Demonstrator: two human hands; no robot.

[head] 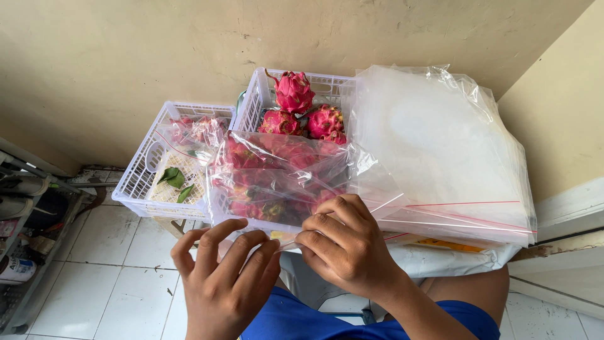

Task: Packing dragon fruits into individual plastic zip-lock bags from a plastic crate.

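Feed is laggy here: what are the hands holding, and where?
Both hands, left hand and right hand, pinch the clear plastic zip bag at its near edge.

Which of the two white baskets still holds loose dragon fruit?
The taller basket beside the bag stack, with three loose dragon fruit; the lower left basket holds green leaves and a bagged fruit.

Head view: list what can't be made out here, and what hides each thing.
- Fingertips of the left hand and right hand: curled away, so the grip on the clear bag stays unclear.
- Dragon fruit lower in the white basket: blurred behind the bag's film.
- Contents of the smaller basket at its far end: veiled by crumpled plastic.
- Stack of bags: number unreadable.
- Rack: cut off by the left edge.
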